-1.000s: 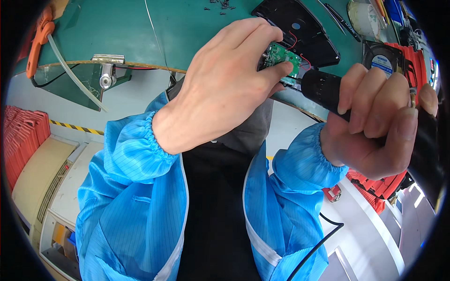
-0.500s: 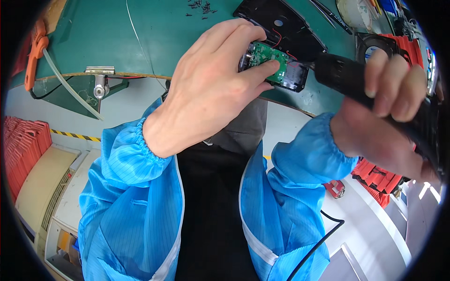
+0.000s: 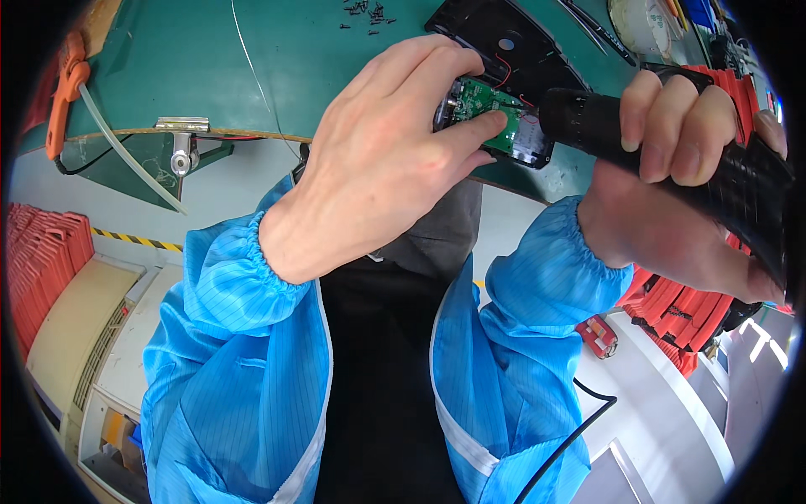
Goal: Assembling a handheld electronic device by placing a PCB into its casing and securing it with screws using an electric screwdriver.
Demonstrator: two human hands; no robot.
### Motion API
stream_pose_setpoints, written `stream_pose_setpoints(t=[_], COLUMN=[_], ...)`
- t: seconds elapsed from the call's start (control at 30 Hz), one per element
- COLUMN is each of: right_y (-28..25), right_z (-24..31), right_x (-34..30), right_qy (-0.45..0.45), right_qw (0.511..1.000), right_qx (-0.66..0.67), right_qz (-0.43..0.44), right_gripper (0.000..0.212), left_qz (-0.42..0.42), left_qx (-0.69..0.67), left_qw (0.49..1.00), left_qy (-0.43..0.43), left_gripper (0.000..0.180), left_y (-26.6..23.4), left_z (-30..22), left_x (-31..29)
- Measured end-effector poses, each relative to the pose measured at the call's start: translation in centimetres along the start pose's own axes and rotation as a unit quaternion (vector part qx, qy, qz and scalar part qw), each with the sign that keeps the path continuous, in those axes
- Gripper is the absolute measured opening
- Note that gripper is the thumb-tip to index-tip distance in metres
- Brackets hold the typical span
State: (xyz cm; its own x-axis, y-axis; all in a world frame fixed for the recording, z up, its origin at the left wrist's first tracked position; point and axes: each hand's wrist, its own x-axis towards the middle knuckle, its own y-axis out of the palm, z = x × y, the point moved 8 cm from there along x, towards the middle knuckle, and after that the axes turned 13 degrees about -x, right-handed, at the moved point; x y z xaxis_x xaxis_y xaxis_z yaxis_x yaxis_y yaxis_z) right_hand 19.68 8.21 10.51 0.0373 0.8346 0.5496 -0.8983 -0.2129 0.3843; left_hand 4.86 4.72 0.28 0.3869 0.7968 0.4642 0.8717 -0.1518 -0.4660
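My left hand (image 3: 386, 151) grips a small black device with a green circuit board (image 3: 480, 102) in it, the thumb pressing on the board. In my right hand (image 3: 672, 176) is a black electric screwdriver (image 3: 588, 122), fingers wrapped round its body. Its thin bit points left, over the board near my left thumb; whether it touches a screw is too small to tell. Thin red wires (image 3: 504, 70) run from the board toward a black plastic housing (image 3: 506, 44) lying just behind it on the green bench mat (image 3: 277, 50).
Several small dark screws (image 3: 369, 13) lie loose at the far edge. An orange-handled clamp (image 3: 65, 97) and a metal clip (image 3: 181, 139) sit on the bench edge at left. Tweezers (image 3: 598, 29) and a white round container (image 3: 634, 25) are at far right. Red stacked pieces (image 3: 684, 315) stand at right.
The screwdriver in my right hand has moved left, its bit now over the circuit board instead of beside the device's right end. My left hand keeps its hold.
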Motion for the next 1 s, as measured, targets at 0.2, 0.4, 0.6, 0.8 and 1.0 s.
stream_pose_setpoints(t=[0.2, 0.4, 0.6, 0.8, 1.0], right_y=[0.15, -0.24, -0.36, 0.23, -0.56], right_z=[0.09, 0.31, 0.04, 0.0, 0.06], right_x=[-0.07, 0.04, 0.18, 0.34, 0.42], right_qy=[-0.011, -0.021, -0.036, -0.046, -0.039], right_qw=[0.995, 0.979, 0.953, 0.917, 0.954], right_qx=[0.097, 0.193, 0.286, 0.379, 0.287], right_qz=[-0.031, -0.062, -0.089, -0.112, -0.078], right_gripper=[0.052, 0.042, 0.036, 0.034, 0.03], left_qz=[0.002, 0.004, 0.007, 0.005, 0.002], left_qx=[0.001, 0.002, 0.002, 0.003, -0.003], left_qw=[1.0, 1.0, 1.0, 1.0, 1.0], left_qy=[-0.002, -0.004, 0.0, -0.002, -0.001], left_gripper=[0.038, 0.038, 0.038, 0.038, 0.038], left_y=[-0.01, -0.01, 0.07, -0.18, -0.09], left_z=[-0.08, 0.01, -0.01, -0.24, -0.18], left_x=[0.0, -0.03, -0.05, -0.08, -0.04])
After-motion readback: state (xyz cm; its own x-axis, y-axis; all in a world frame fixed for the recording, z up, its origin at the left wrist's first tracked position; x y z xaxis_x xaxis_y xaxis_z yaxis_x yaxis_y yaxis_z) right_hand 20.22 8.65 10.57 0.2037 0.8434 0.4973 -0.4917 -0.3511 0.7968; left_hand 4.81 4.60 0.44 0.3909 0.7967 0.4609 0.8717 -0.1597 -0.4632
